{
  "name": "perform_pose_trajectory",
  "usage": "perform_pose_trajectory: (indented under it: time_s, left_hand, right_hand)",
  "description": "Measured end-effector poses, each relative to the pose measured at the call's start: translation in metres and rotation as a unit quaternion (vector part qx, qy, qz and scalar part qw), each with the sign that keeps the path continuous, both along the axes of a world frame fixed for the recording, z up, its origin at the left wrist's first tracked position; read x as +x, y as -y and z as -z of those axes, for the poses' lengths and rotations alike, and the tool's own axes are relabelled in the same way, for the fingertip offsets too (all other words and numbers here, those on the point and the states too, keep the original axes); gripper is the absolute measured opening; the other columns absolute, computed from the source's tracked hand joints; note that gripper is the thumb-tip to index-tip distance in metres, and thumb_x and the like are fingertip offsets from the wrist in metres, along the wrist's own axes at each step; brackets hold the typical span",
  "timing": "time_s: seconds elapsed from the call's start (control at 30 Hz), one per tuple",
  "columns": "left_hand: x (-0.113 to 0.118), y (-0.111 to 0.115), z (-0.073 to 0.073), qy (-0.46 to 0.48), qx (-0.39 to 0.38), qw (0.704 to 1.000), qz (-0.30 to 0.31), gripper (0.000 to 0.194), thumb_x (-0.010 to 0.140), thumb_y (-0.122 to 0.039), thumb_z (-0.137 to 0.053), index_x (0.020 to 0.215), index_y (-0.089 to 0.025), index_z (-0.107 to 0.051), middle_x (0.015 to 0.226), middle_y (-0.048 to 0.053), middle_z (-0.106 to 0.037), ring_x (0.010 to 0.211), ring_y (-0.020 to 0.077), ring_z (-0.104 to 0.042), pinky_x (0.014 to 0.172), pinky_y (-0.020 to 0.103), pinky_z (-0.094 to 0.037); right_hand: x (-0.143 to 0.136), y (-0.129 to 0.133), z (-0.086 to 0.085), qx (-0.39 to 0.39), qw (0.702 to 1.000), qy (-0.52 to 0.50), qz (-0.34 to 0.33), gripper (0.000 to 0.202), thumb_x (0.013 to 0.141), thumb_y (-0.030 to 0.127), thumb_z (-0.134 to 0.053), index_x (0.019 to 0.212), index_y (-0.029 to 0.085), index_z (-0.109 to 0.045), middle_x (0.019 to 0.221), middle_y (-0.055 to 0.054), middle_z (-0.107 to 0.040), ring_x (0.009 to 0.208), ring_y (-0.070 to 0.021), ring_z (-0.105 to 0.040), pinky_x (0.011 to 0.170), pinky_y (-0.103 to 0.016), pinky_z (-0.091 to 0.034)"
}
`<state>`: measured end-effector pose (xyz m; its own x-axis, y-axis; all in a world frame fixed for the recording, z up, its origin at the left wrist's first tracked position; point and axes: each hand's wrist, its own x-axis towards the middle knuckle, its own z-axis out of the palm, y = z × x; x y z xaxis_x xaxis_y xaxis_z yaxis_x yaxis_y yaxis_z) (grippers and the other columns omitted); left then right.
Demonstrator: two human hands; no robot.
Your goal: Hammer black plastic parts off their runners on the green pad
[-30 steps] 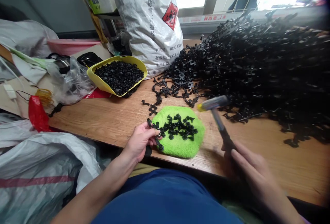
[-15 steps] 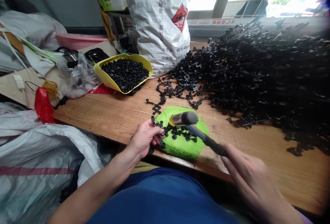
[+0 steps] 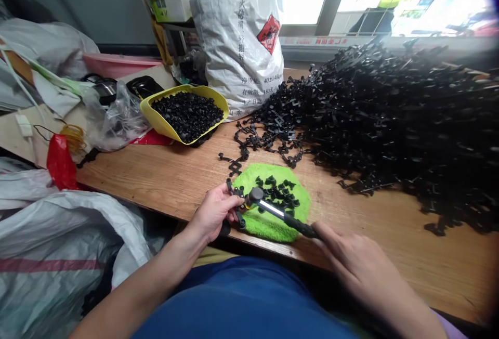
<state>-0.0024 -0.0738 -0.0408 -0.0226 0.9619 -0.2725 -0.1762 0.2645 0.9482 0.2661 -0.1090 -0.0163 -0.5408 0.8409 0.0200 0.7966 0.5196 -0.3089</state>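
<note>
My left hand [image 3: 216,211] pinches a black plastic sprue with small round parts [image 3: 240,221] at the left edge of a bright green cloth pad [image 3: 273,230]. In my right hand [image 3: 354,261] is the dark grip of a mallet [image 3: 286,217]. Its round black head reaches the sprue, close to my left fingertips; whether it touches is hard to tell. Several loose black plastic pieces [image 3: 278,193] lie on the pad beyond the mallet's shaft.
A yellow scoop [image 3: 146,113] full of small black parts stands at the back left. Black sprues [image 3: 374,120] form a large heap on the right of the wooden table [image 3: 175,172]. Behind stands a white printed sack [image 3: 237,32]. A woven bag [image 3: 70,240] sits at lower left.
The mallet has swung down and to the left, from above the pad to the sprue in my left hand. My left hand keeps its grip on the sprue.
</note>
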Motion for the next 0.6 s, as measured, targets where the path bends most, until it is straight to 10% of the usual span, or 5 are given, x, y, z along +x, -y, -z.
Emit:
perform_pose_trajectory:
  time_s: [0.6]
  left_hand:
    - [-0.003, -0.002, -0.002, 0.085, -0.017, 0.996, -0.014, 0.014, 0.067, -0.021, -0.067, 0.067, -0.011, -0.059, 0.055, 0.000, -0.056, 0.046, 0.0060, -0.048, 0.041, 0.015, -0.035]
  right_hand:
    - [0.006, 0.012, 0.018, -0.084, 0.969, -0.207, 0.103, 0.025, 0.092, 0.036, -0.032, 0.081, 0.021, -0.049, 0.055, 0.003, -0.047, 0.048, -0.0139, -0.047, 0.048, -0.025, -0.031]
